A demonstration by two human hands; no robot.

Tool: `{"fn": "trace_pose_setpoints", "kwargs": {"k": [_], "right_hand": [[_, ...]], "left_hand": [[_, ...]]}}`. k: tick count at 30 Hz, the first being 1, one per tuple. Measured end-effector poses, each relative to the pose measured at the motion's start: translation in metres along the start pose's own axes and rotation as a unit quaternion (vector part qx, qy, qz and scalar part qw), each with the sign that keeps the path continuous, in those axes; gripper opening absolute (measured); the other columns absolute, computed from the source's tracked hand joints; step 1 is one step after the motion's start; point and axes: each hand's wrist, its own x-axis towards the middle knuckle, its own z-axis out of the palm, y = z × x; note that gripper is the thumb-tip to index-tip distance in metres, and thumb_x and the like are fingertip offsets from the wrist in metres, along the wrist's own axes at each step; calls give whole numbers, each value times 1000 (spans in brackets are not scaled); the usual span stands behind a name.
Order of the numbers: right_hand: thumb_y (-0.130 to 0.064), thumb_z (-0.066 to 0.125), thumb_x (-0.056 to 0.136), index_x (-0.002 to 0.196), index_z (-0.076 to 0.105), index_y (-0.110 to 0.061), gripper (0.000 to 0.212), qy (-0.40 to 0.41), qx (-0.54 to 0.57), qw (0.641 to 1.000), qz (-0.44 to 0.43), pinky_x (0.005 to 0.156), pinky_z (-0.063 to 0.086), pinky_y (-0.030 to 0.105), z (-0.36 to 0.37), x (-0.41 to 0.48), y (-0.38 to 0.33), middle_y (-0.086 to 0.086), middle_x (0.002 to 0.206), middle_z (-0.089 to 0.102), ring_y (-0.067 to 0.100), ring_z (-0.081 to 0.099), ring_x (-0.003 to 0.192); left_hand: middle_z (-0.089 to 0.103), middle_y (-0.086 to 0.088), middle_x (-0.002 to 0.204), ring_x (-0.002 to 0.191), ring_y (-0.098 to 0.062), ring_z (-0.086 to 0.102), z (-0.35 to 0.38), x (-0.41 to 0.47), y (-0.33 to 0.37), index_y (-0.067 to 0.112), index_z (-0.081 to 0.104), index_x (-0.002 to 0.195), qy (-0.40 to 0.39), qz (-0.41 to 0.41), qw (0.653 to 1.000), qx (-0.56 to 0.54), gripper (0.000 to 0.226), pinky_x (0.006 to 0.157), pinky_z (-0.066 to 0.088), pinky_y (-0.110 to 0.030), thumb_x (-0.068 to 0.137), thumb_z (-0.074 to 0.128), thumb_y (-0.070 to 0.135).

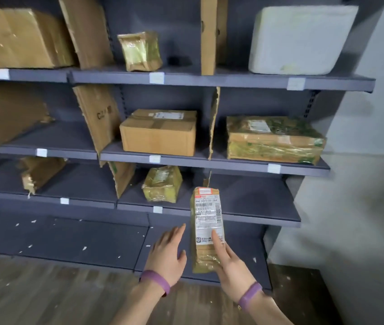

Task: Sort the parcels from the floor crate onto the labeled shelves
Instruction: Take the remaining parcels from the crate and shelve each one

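Closest are two hands, each with one purple wristband (155, 281). The right hand (230, 266) grips one long parcel (207, 228) by its low end and holds it up on end in front of the bottom shelf (256, 219). One finger lies on its white label; the other fingers are hidden behind. The left hand (167, 252) is flat and open, near the parcel. Farther back, three shelves hold eight parcels, some cut off at the left. The little shelf tags (156, 78) are too blurry to read.
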Motion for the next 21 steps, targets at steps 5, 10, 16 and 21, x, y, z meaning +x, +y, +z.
{"fn": "trace_pose_setpoints", "kwargs": {"k": [5, 10, 16, 21], "right_hand": [[-5, 43, 91, 138, -32, -39, 94, -39, 1, 999, -4, 91, 39, 18, 56, 34, -56, -4, 161, 10, 26, 49, 128], [-4, 47, 90, 137, -32, -35, 97, -66, -16, 997, -23, 96, 43, 29, 108, 62, -104, 1, 159, 18, 28, 51, 125], [0, 49, 88, 131, -36, -47, 107, -100, -29, 993, -57, 98, 45, 34, 155, 98, -161, 3, 159, 19, 29, 52, 124], [-6, 52, 90, 129, -40, -42, 106, -129, -23, 986, -101, 98, 44, 33, 183, 133, -187, 0, 160, 18, 30, 51, 125]], "left_hand": [[29, 8, 153, 137, -13, 32, -27, -20, -79, 32, 13, 151, 8, -50, 999, -5, 64, 110, 31, -31, 95, 43, 25], [31, 8, 152, 137, -15, 32, -51, -40, -144, 31, 16, 151, 14, -88, 996, 8, 63, 110, 31, -33, 95, 43, 24], [28, 4, 154, 141, -19, 24, -81, -60, -209, 29, 15, 151, 20, -154, 988, 11, 66, 114, 24, -36, 93, 44, 21], [24, 3, 155, 142, -20, 21, -93, -63, -242, 27, 16, 151, 20, -200, 980, 9, 65, 115, 21, -37, 93, 45, 21]]}}
